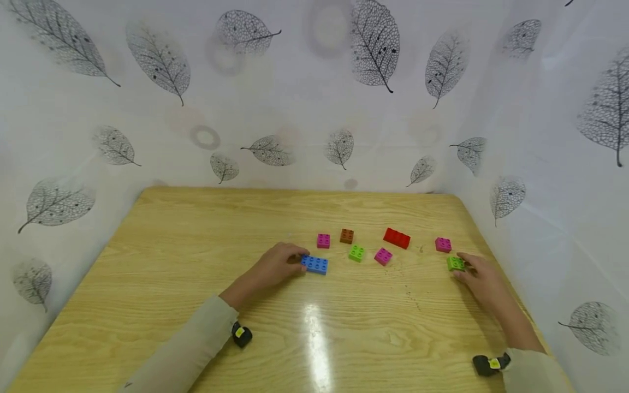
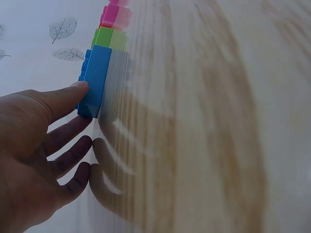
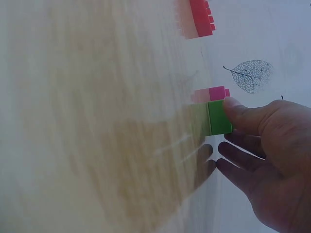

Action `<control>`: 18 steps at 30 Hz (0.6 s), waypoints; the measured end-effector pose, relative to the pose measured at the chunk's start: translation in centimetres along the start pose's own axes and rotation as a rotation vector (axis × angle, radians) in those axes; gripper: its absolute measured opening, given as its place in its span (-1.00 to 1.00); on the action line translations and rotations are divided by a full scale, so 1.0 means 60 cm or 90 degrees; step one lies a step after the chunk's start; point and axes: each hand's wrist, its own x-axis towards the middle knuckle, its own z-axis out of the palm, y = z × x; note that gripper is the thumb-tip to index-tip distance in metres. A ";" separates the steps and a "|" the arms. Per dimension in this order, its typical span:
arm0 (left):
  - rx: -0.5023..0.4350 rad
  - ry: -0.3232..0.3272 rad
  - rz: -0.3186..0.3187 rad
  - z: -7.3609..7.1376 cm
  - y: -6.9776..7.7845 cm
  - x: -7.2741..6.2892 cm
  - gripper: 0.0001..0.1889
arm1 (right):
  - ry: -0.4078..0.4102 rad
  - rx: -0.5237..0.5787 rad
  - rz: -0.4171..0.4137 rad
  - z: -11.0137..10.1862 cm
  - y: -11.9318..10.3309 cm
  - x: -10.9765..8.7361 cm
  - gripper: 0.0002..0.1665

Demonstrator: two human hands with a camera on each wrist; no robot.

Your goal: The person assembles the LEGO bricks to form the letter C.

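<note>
A long blue toy brick with two rows of studs lies on the table, and my left hand pinches its left end between thumb and fingers. In the left wrist view the thumb presses the near side of the blue brick, while the lower fingertips rest at the tabletop. Toward the table's right edge, my right hand pinches a small green brick. The right wrist view has the thumb on the upper corner of that green brick, its base at the table surface.
Between the hands lie a magenta brick, a brown brick, another green brick, a second magenta brick and a long red brick. One more magenta brick sits just behind the right hand's brick. Leaf-printed cloth borders the wooden table.
</note>
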 end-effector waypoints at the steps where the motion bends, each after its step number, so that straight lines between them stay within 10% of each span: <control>1: 0.000 0.000 0.002 0.000 0.000 0.000 -0.61 | -0.002 -0.001 -0.002 0.000 0.000 0.001 -0.30; 18: -0.044 -0.022 -0.022 0.004 0.001 0.000 -0.63 | 0.036 -0.029 -0.039 0.012 0.004 0.007 -0.48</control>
